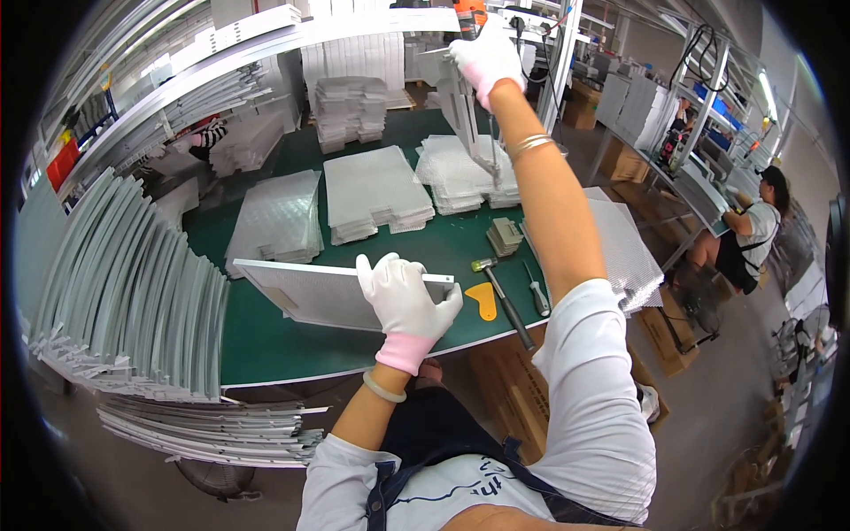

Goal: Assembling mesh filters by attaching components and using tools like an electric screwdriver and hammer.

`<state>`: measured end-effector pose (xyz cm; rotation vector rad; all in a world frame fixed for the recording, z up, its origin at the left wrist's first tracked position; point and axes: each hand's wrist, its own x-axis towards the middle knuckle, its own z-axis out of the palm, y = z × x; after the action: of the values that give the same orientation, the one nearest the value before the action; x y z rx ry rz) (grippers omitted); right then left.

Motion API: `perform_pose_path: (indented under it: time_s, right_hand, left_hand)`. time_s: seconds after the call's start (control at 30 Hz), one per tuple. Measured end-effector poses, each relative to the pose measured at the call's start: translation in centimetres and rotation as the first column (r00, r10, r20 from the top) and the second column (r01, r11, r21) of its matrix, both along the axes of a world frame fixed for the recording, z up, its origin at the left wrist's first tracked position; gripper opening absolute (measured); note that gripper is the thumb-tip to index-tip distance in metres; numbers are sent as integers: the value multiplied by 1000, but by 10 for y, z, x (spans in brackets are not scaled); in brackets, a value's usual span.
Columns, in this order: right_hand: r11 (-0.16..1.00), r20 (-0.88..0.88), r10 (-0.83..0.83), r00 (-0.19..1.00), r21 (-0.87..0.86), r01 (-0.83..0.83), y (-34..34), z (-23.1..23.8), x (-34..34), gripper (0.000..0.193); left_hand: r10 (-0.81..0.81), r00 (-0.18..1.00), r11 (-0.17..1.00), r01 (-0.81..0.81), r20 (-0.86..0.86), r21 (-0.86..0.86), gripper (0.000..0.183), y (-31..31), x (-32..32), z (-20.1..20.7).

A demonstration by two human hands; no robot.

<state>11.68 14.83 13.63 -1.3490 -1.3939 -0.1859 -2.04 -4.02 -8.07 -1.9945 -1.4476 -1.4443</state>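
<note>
My left hand (407, 301), in a white glove with a pink cuff, grips the top edge of a framed light-grey panel (323, 299) near its right corner. The panel stands tilted on edge on the green worktop (266, 354). Raised far ahead, my right hand (492, 64), gloved alike, is closed at an orange-and-black power tool (470, 18); its fingertips are partly hidden. A grey metal arm (460, 111) hangs below that hand. To the panel's right lie a yellow scraper (482, 301), a mallet (506, 305) and a screwdriver (537, 292).
Stacked mesh sheets (376, 190) line the worktop's far side, with more sheets (620, 243) at its right. Small grey blocks (505, 237) sit behind the mallet. Upright frames (124, 274) crowd the left, above long strips (204, 429). A person (757, 230) works at the far-right bench.
</note>
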Motion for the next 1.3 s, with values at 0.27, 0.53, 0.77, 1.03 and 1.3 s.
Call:
perform_pose_path:
  time_s: [0.27,0.53,0.77,1.03,1.3]
  right_hand:
    - [557,-307,828,470,347,-755,-84,12,10,12]
    - [391,-207,919,336,355,-849,-140,3,-27,14]
    - [516,-251,850,462,223,-827,-140,-5,-23,16]
    - [511,-437,815,381,230,-828,-160,3,-36,12]
    - [279,92,943,320,306,-910,-124,-6,-25,13]
  left_hand:
    - [-8,1000,994,6,-15,-111,34,14,3,9]
    - [-11,999,998,8,-45,-70,36,13,5,9]
    - [-11,999,989,5,-44,-145,32,15,5,4]
    - [-18,1000,992,19,10,-128,24,13,3,5]
    - [-12,1000,991,12,1,-135,23,11,5,9]
